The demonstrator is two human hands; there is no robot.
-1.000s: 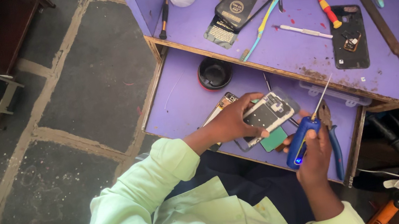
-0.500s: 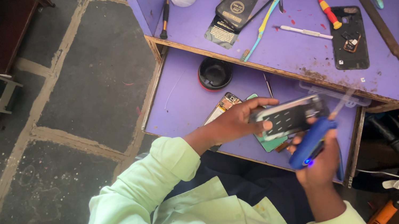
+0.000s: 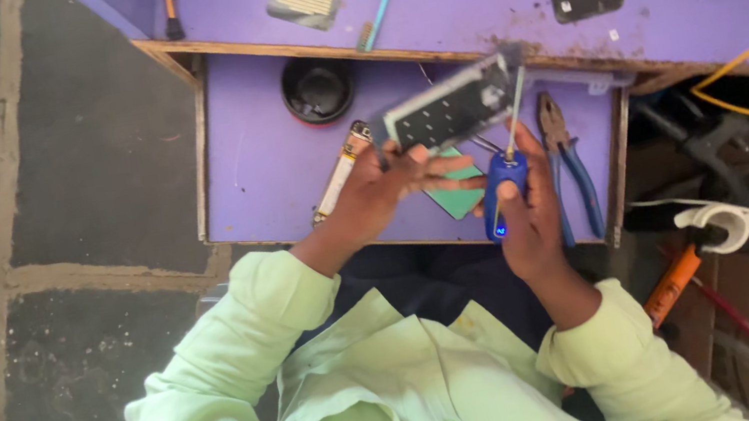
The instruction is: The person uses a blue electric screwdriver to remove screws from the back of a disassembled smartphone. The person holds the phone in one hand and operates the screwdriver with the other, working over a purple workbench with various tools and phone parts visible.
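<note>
The left hand (image 3: 382, 182) grips a phone (image 3: 450, 106) just above the purple drawer (image 3: 264, 158). The right hand (image 3: 524, 206) is closed around a blue screwdriver (image 3: 504, 187), its tip touching the phone, beside blue pliers (image 3: 569, 163).

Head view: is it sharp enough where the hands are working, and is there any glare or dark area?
Head view: even, soft light, no glare; the phone is motion-blurred, the screwdriver slightly soft; the lower right corner beside the drawer lies in shadow.

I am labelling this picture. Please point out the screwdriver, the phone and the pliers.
screwdriver (image 3: 503, 189): head view, blue handle in the right hand.
phone (image 3: 449, 110): head view, middle of its opened back.
pliers (image 3: 581, 186): head view, blue grip.
</note>
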